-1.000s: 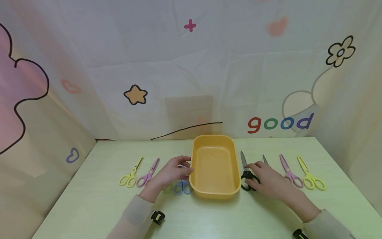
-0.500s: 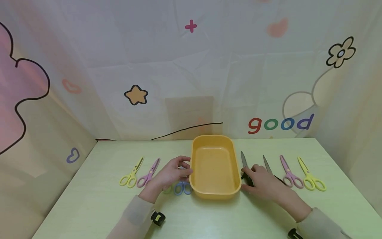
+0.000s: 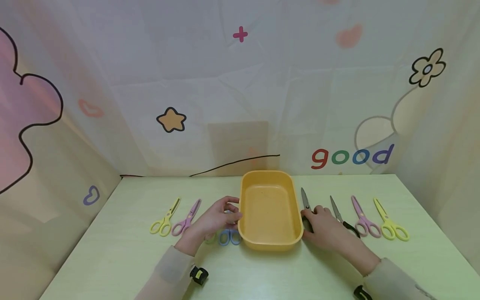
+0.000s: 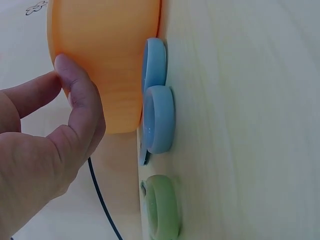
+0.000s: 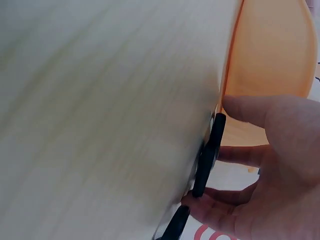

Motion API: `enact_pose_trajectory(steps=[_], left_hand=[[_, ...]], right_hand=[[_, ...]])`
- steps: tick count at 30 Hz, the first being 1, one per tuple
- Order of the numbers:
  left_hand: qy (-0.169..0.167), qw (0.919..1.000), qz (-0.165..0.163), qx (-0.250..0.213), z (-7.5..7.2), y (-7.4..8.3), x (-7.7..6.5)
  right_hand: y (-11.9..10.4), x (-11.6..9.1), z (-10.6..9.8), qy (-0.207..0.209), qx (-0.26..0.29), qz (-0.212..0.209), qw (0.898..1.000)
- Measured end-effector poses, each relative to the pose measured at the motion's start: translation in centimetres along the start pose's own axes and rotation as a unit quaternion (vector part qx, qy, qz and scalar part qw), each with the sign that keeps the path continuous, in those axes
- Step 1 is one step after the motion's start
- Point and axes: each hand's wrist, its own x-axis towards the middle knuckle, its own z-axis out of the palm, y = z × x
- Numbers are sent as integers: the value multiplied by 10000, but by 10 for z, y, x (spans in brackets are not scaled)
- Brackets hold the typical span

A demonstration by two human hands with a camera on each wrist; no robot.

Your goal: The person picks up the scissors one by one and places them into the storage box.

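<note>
An orange-yellow plastic tray (image 3: 268,210) stands mid-table with nothing in it. My left hand (image 3: 213,216) touches its left side with thumb and fingertips, bent but not closed round the rim. Below that hand show the handles of blue scissors (image 4: 159,120) and green scissors (image 4: 164,207), their blades mostly hidden. My right hand (image 3: 324,227) lies against the tray's right side, thumb on the wall. Under its palm and fingers are black-handled scissors (image 3: 305,199), with the handle partly covered. A second black-handled pair (image 3: 336,209) lies just right of the hand.
Left on the table are yellow scissors (image 3: 165,221) and purple scissors (image 3: 186,218). At right lie pink-purple scissors (image 3: 360,210) and another yellow pair (image 3: 388,223). A patterned cloth (image 3: 240,91) hangs behind the table's back edge.
My right hand has moved left off the second black scissors and up to the tray, covering the first pair's handle. The left hand and tray stay in place.
</note>
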Motion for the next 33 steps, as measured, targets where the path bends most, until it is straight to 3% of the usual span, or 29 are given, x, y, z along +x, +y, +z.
enact_pose_trajectory(steps=[17,33], left_hand=[[-410,9979,-76,-497,-8,1,-2],[-431,9973,-164,-574,-10,-1,-2]], right_hand=[[-10,7,-3,-161,116,381,9991],[-3,6,-20,-206,422,475,9978]])
